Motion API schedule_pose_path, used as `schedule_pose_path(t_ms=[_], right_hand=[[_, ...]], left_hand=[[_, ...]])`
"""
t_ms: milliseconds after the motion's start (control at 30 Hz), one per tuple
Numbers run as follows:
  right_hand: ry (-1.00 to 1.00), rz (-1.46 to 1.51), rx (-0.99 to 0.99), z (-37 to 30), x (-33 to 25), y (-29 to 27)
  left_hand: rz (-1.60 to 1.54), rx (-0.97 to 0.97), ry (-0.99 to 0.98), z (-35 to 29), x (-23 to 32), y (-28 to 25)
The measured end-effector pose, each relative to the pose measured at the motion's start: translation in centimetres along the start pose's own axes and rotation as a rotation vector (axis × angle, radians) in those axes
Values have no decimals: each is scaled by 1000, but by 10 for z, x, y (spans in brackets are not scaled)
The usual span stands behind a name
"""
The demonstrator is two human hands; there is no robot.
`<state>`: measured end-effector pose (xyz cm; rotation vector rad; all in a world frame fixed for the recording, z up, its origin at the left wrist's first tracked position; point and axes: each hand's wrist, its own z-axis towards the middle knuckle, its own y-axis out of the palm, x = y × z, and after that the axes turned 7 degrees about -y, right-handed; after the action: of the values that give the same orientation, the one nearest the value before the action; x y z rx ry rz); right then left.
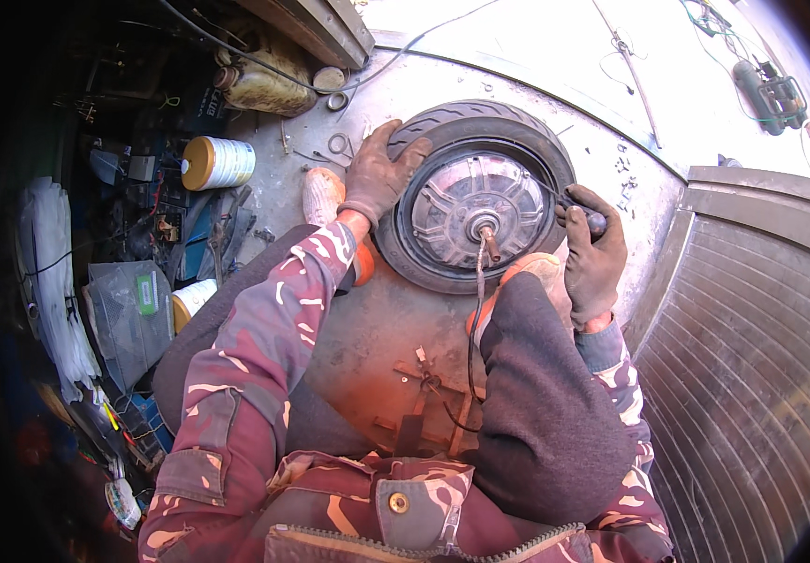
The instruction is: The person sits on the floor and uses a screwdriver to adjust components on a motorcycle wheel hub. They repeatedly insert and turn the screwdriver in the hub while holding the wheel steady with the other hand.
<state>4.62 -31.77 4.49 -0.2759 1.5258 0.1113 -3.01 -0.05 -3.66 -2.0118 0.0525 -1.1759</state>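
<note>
A hub-motor wheel with a black tyre [499, 118] lies on its side on the floor between my feet. Its silver motor hub [466, 192] faces up, with an axle [490, 246] and a cable [478, 319] coming out of the centre. My gloved left hand [381, 174] grips the tyre at its upper left, thumb over the sidewall. In my gloved right hand [594, 253] is the dark handle of a screwdriver [589, 219]. Its thin shaft points left to the tyre's inner edge by the rim; where the tip sits is hard to see.
A ribbed metal panel [752, 375] stands close on my right. At left are a white-and-orange tub [220, 163], a dirty jug [269, 83] and cluttered tools. Scissors [339, 144] lie by the wheel. A metal frame [414, 413] lies between my legs.
</note>
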Motion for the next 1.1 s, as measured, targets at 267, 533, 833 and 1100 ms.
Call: schedule_pose_path(t_ms=[267,533,833,1100], right_hand=[[-47,-113,-29,-1,5,5],[-35,77,116,0,7,-31],[686,686,635,-9,161,-160],[903,888,822,-74,233,-189]], left_hand=[[49,85,76,0,-4,4],[19,39,53,1,-5,2],[38,74,110,0,-8,2],[36,72,159,5,-20,-1]])
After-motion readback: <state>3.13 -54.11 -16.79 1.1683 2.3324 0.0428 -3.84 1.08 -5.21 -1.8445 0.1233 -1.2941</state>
